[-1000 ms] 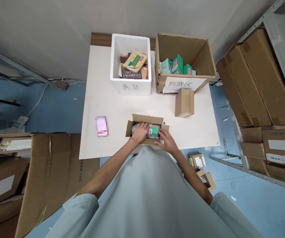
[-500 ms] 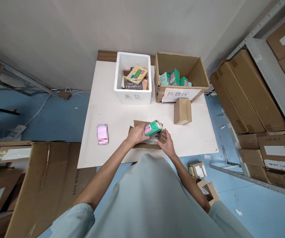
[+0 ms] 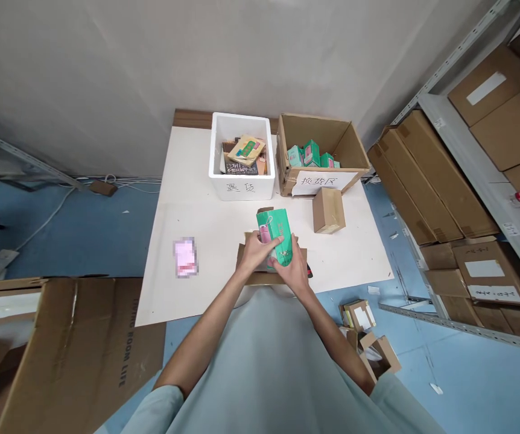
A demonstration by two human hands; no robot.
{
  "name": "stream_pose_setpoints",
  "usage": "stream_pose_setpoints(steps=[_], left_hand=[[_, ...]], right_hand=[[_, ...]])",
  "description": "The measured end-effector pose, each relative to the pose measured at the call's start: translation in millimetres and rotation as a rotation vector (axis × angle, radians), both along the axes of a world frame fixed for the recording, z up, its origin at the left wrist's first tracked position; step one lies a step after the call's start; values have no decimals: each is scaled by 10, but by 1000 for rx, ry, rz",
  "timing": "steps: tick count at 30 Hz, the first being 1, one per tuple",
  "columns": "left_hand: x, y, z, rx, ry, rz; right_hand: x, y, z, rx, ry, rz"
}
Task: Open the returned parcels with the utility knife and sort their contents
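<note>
A green carton [image 3: 276, 234] with a pink picture stands upright in both my hands, lifted above a small open cardboard box [image 3: 246, 265] at the near edge of the white table [image 3: 196, 199]. My left hand [image 3: 256, 252] grips the carton's left side. My right hand [image 3: 294, 265] wraps its lower right side. Both hands have closed fingers on the carton.
At the back stand a white foam box [image 3: 242, 184] with packets and a labelled cardboard box [image 3: 327, 178] holding several green cartons. A small closed brown box [image 3: 327, 210] lies to the right. A pink blurred patch [image 3: 184, 257] lies left. Large boxes and shelving flank the table.
The green carton came out of the small open box, first lying inside, then tilted up, now held upright above it in both hands. The camera view shifted downward.
</note>
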State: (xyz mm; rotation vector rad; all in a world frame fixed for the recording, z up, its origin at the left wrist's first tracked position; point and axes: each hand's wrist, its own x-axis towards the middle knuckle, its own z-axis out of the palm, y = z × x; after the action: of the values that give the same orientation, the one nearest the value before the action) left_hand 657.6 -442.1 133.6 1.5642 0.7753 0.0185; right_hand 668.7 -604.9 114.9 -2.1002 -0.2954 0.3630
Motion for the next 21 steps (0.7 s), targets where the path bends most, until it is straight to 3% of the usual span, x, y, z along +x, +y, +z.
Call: stream_pose_setpoints(steps=[5, 11, 13, 16, 21], left_hand=[[-146, 134, -80, -316, -123, -18], [-231, 417, -127, -455, -221, -9], [-204, 501, -112, -468, -224, -39], [-144, 555, -92, -556, -201, -195], [-92, 414, -111, -757, -235, -371]], right_hand=[[-13, -30, 17, 322, 161, -127], [-203, -93, 18, 813, 728, -161], [-290, -110, -31, 883, 851, -227], [-408, -139, -107, 955, 988, -352], [-520, -252, -148, 1017, 1031, -433]])
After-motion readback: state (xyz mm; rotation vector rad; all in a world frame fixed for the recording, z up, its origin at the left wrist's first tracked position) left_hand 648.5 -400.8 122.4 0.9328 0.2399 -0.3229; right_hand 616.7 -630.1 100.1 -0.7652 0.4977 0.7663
